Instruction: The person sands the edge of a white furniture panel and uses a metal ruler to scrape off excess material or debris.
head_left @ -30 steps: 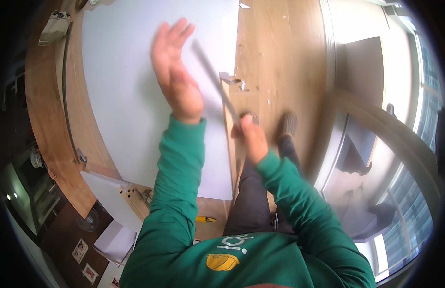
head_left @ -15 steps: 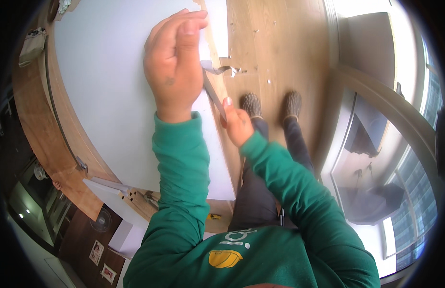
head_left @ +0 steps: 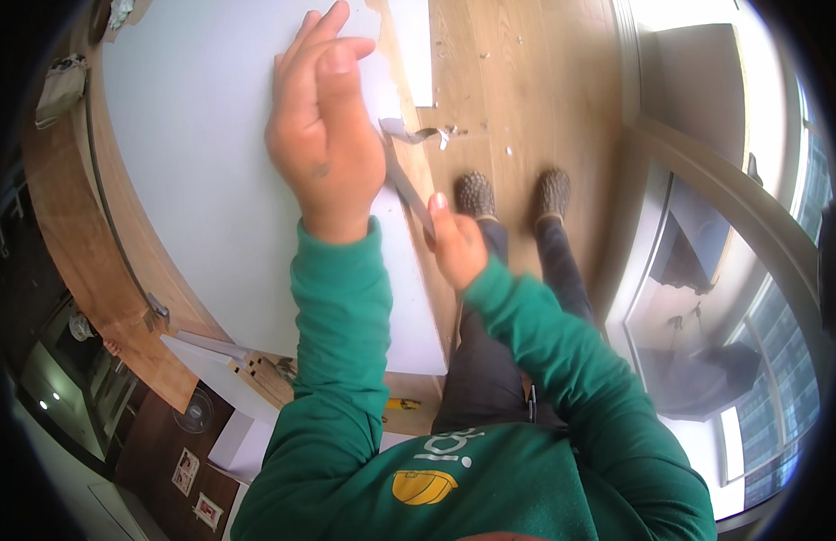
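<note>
My left hand (head_left: 326,144) is open over the edge of a large white board (head_left: 211,198), fingers stretched out and slightly bent, thumb straight. My right hand (head_left: 458,245) is closed around the near end of a flat grey strip (head_left: 409,192), thumb on top. The strip runs along the board's bare wooden edge (head_left: 411,108) up to the side of my left palm, where part of it is hidden. Beyond, a thin curled grey piece (head_left: 407,133) sticks out from the edge; I cannot tell whether it joins the strip.
Small scraps (head_left: 450,135) lie on the wood floor (head_left: 526,99) near my shoes (head_left: 475,194). Left of the board are a long wooden panel (head_left: 84,243), a bar clamp (head_left: 155,307) and a fan (head_left: 194,410). A grey-framed glass partition (head_left: 707,162) stands at right.
Both hands have shifted slightly toward me, the right one drawing the strip's near end along. My left fingers have spread a little more.
</note>
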`<state>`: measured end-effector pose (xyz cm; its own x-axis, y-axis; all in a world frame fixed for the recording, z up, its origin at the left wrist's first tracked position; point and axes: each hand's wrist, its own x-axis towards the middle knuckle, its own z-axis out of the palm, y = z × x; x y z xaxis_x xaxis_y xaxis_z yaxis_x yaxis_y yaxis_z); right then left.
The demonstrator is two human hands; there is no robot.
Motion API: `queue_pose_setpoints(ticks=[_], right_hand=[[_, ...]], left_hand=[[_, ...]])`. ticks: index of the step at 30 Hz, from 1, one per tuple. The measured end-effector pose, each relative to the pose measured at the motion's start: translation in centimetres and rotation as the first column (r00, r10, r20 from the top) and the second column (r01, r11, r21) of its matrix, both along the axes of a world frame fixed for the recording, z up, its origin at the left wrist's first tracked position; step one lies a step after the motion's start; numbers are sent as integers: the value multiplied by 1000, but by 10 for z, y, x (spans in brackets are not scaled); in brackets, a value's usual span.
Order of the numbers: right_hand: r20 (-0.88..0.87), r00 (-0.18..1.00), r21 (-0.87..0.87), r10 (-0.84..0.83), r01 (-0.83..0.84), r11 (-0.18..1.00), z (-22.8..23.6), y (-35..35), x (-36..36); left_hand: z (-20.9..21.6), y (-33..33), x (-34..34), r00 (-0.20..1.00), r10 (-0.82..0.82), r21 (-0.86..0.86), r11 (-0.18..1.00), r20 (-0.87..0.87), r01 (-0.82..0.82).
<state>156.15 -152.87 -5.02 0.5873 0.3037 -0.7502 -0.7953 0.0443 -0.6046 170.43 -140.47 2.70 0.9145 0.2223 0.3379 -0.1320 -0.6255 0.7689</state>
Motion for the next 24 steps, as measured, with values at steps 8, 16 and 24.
queue_pose_setpoints(ticks=[8,16,24], right_hand=[[47,999,4,23,-23,1000,-4,3,4],[56,995,80,86,-90,993,11,-19,-4],[6,1000,74,1,-1,997,23,-6,5]], left_hand=[[4,7,-2,999,33,89,996,-1,-32],[-1,12,-11,997,-32,-4,999,-75,32],[37,11,8,987,139,-223,968,77,-118]])
